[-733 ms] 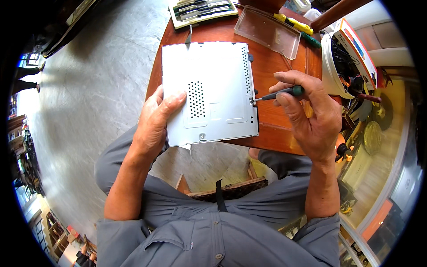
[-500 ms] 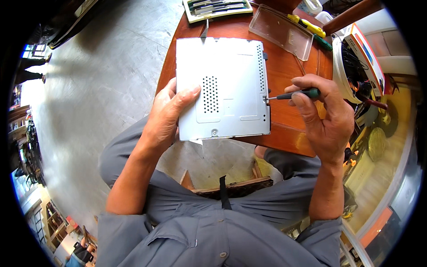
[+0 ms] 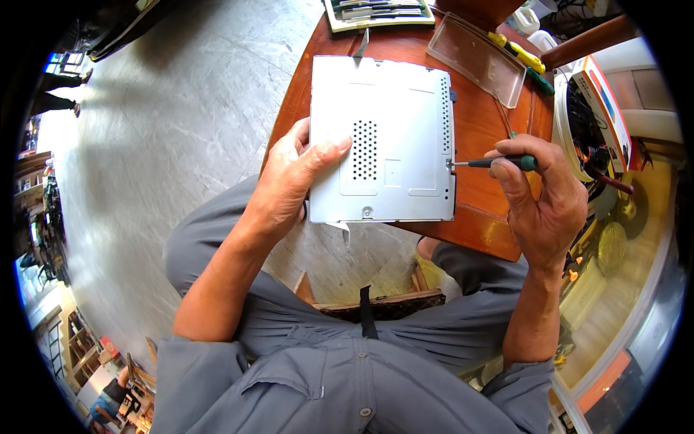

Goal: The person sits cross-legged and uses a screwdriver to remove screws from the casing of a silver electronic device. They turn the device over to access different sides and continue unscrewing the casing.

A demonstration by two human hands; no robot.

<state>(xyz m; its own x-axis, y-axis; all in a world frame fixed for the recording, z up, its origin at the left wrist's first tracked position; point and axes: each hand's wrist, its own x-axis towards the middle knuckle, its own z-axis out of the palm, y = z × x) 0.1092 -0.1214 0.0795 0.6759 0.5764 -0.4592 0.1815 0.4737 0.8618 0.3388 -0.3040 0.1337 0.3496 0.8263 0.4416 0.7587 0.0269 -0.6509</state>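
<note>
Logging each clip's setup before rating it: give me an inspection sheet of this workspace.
Surface: round reddish-brown wooden table.
Job's things: flat silver perforated metal case; green-handled screwdriver, tip at the case's right edge.
Clutter: clear plastic lid, tray of tools, yellow and green screwdrivers at the far edge.
Grippers: left hand steadies the case; right hand grips the screwdriver.
Cables: dark wires in a white tub.
Surroundings: grey stone floor.

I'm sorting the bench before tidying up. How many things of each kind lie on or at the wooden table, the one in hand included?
Grey metal case: 1
Screwdrivers: 3, one green-handled in the right hand, one yellow, one green
Clear plastic lid: 1
Tool tray: 1
Total: 6
</note>
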